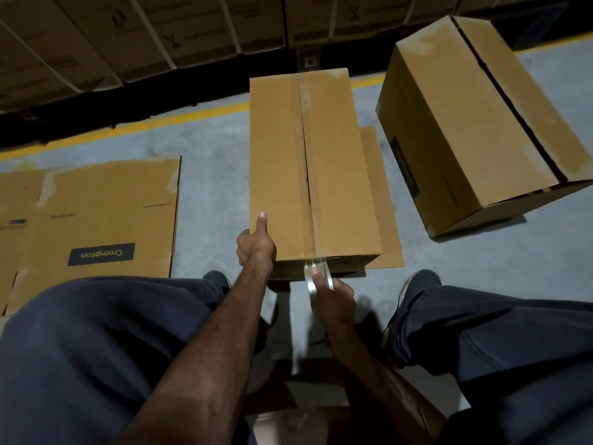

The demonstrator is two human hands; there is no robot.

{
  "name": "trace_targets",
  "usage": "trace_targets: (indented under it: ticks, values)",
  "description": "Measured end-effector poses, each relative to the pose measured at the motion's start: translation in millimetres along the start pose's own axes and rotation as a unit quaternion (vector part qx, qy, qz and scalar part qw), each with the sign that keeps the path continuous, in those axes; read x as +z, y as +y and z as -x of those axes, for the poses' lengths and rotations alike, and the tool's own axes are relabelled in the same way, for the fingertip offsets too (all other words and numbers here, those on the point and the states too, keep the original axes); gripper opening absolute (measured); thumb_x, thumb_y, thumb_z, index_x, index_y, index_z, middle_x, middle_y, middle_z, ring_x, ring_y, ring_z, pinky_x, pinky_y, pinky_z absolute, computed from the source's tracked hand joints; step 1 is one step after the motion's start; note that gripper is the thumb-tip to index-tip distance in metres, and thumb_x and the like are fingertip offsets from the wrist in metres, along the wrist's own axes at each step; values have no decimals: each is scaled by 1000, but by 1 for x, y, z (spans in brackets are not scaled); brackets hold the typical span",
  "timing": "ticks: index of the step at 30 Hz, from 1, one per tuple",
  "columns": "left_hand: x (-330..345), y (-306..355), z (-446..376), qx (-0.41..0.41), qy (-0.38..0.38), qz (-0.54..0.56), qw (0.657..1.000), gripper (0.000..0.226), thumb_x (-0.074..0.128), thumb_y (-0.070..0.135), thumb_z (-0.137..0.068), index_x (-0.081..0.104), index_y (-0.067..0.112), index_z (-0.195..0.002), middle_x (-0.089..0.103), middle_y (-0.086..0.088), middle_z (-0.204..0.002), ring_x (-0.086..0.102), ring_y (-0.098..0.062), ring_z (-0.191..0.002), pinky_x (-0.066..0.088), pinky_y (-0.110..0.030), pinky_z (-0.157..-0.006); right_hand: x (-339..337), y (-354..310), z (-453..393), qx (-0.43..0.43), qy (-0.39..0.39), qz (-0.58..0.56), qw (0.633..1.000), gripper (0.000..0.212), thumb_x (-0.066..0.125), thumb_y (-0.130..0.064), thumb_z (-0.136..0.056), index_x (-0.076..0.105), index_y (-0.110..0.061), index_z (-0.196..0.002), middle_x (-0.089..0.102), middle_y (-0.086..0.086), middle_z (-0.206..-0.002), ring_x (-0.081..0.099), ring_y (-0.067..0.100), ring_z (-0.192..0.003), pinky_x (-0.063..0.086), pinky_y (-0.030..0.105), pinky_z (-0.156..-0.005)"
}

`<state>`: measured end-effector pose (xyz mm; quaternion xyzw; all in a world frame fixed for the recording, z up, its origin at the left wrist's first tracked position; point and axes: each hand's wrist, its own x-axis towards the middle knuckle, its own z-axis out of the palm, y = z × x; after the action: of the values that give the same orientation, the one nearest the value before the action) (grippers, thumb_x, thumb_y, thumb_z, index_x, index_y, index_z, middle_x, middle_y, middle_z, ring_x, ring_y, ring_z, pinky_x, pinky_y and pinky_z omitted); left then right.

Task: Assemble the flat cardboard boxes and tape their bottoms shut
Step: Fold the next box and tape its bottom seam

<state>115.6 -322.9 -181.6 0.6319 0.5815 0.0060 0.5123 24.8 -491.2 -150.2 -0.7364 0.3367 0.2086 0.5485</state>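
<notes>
The box [279, 162] is gripped at its near corner by the left hand [255, 247]. The tape roll [317, 279], held by the right hand [333, 298], should be pulled tight.

A warehouse: strapped stacked cartons [144, 33], yellow floor line [128, 128], bare concrete floor [211, 187].

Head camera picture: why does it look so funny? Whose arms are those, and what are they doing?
The camera sits on a person's head and looks down, so you see their own arms and knees. No machine here, just two hands. The left hand steadies the middle box on the floor, thumb on top. The right hand holds a roll of clear tape at the box's near end, where tape runs along the middle seam. A flat box lies to the left; another assembled box stands to the right.
</notes>
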Motion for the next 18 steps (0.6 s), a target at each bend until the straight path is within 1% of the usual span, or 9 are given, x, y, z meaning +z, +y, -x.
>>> trace_targets:
  ticks: [2, 4, 6, 9, 12, 15, 17, 18]
  values:
    - [-1, 0, 0, 1, -2, -4, 1000, 96, 55, 90, -75, 64, 14, -132, 68, -12, -128, 63, -37, -115, 53, -56, -100, 2, 1, -1, -2, -9, 14, 1000, 62, 67, -73, -82, 65, -13, -65, 71, 9, -69, 71, 31, -76, 60, 43, -79]
    - [-1, 3, 3, 3, -5, 0, 1000, 94, 57, 88, -78, 62, 14, -136, 67, -12, -131, 61, -38, -118, 52, -57, -101, 2, 2, -5, -6, -10, 21, 1000, 58, 69, -67, -88, 64, -14, -65, 71, 9, -71, 70, 31, -77, 59, 41, -79]
    - [-2, 4, 5, 1, -5, 3, 1000, 93, 59, 85, -80, 60, 13, -139, 65, -11, -134, 60, -38, -122, 51, -57, -103, 0, 3, -8, -8, -9, 29, 999, 53, 68, -63, -92, 65, -15, -70, 71, 9, -78, 68, 29, -82, 55, 37, -79]
    - [-2, 1, 2, -3, -10, 9, 1000, 102, 55, 93, -70, 62, 16, -135, 67, -11, -130, 62, -37, -117, 53, -58, -100, 2, 5, -10, 8, -10, 13, 1000, 46, 70, -59, -93, 67, -16, -77, 69, 6, -84, 66, 26, -85, 48, 34, -78]
    - [-1, -1, -3, 0, -12, 6, 1000, 104, 53, 94, -67, 63, 15, -133, 68, -11, -128, 63, -37, -115, 54, -57, -99, 5, 8, -11, 16, -7, -17, 1000, 45, 72, -56, -93, 64, -16, -72, 66, 2, -76, 65, 24, -80, 44, 32, -72]
    - [-2, 1, 0, -5, -14, 16, 1000, 108, 54, 96, -62, 64, 14, -131, 69, -11, -126, 64, -36, -113, 54, -56, -98, 9, 11, -11, 25, -7, -30, 999, 50, 73, -54, -92, 57, -17, -63, 59, -1, -66, 62, 23, -73, 43, 32, -70]
    - [-6, 3, 6, -6, -14, 35, 999, 98, 62, 89, -70, 63, 14, -134, 68, -10, -128, 62, -35, -115, 54, -55, -101, 11, 11, -11, 30, -7, -41, 999, 51, 75, -55, -91, 60, -15, -63, 60, 0, -65, 63, 25, -73, 48, 35, -71]
    - [-8, 2, 10, -3, -12, 51, 999, 93, 66, 83, -75, 61, 15, -138, 66, -10, -132, 61, -35, -119, 52, -54, -103, 10, 10, -11, 29, -11, -42, 999, 50, 75, -56, -90, 63, -14, -66, 62, 2, -67, 65, 26, -75, 50, 35, -73]
